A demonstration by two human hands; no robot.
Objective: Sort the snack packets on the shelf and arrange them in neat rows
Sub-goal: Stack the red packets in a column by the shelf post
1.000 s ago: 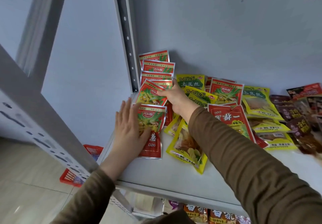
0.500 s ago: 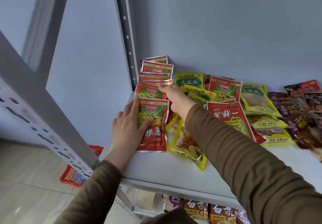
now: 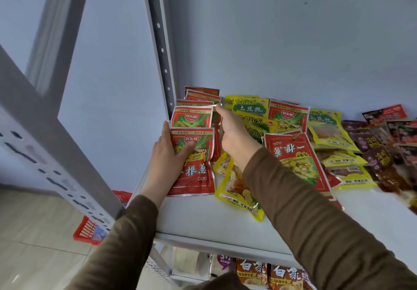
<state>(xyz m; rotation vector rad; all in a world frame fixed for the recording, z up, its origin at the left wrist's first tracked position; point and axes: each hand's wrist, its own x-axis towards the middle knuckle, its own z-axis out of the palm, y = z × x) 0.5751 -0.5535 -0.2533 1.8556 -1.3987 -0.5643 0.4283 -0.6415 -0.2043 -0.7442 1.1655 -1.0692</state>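
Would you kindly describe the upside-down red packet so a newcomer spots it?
Start at the white shelf and look right of the right hand. The red packet lies over yellow ones; unlike the other red packets, its print reads upside down.

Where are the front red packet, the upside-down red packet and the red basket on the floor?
front red packet (image 3: 198, 176), head view, lower printed face.
upside-down red packet (image 3: 291, 152), head view, middle of its face.
red basket (image 3: 86, 232), head view, slatted side wall.

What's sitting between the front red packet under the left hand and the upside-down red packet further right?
In the head view, a yellow packet lies between the front red packet and the upside-down red packet; the right hand and its forearm cross above that gap.
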